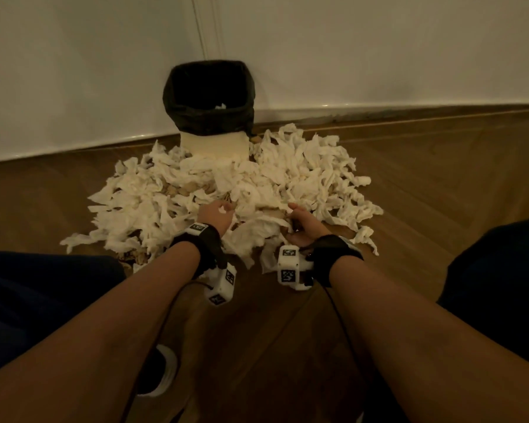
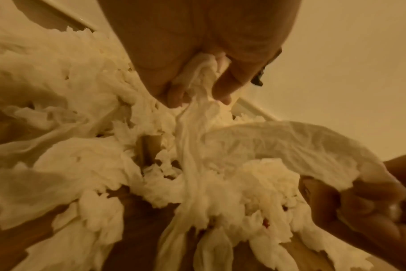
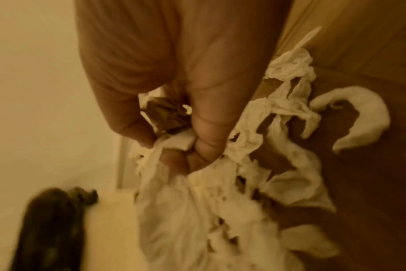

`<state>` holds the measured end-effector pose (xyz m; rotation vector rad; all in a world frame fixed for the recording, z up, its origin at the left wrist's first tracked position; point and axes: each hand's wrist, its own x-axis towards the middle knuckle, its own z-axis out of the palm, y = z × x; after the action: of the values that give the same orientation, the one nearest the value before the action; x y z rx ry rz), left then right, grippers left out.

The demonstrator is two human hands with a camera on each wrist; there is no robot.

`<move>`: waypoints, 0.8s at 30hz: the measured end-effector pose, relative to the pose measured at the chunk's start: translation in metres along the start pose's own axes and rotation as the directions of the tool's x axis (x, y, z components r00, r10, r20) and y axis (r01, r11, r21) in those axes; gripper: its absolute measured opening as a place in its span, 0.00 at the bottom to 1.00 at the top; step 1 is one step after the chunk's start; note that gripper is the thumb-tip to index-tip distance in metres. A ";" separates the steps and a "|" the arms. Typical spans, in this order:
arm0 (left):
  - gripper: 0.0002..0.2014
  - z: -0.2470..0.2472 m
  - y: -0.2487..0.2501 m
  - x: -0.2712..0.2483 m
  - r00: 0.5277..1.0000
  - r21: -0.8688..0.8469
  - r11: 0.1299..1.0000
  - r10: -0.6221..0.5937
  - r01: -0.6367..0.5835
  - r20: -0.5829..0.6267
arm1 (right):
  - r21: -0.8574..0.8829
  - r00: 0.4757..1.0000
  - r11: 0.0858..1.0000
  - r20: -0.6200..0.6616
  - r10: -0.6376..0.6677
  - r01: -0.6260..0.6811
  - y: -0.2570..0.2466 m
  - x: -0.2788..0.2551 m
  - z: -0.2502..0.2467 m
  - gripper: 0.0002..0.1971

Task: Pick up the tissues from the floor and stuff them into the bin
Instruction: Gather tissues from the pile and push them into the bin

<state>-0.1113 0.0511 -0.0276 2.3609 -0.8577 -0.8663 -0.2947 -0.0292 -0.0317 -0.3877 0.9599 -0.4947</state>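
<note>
A big heap of crumpled white tissues (image 1: 226, 190) covers the wooden floor in front of a pale bin (image 1: 214, 146) lined with a black bag (image 1: 208, 96); one tissue shows inside it. My left hand (image 1: 216, 216) is at the near edge of the heap, its fingers (image 2: 174, 95) curled round a twisted tissue (image 2: 197, 110). My right hand (image 1: 300, 222) is a little to the right, fist closed on more tissues (image 3: 174, 143) with a brown scrap (image 3: 167, 115) in the palm. The right wrist view is blurred.
The bin stands against a white wall (image 1: 379, 56) with a skirting board (image 1: 409, 112). Bare wooden floor (image 1: 440, 178) lies right and near of the heap. My knees in dark trousers (image 1: 495, 270) flank the arms, and a shoe (image 1: 162, 370) shows below.
</note>
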 end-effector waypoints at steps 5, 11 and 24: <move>0.24 -0.014 0.019 -0.015 0.998 0.051 0.999 0.003 0.000 -0.062 | -0.035 0.996 0.996 0.032 -0.078 0.079 -0.026 -0.022 0.009 0.34; 0.17 -0.027 0.034 -0.030 0.990 0.029 0.995 0.096 -0.094 -0.106 | -0.130 0.985 0.976 0.023 -0.172 0.174 -0.041 -0.044 0.027 0.29; 0.19 -0.051 0.054 -0.048 0.984 -0.264 0.948 0.165 -0.178 -0.070 | 0.256 0.954 0.928 0.055 -0.296 0.273 -0.059 -0.086 0.065 0.17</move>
<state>-0.1263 0.0577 0.0593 2.0306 -0.8531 -0.7978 -0.2941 -0.0234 0.0911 -0.3237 0.7435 -0.8449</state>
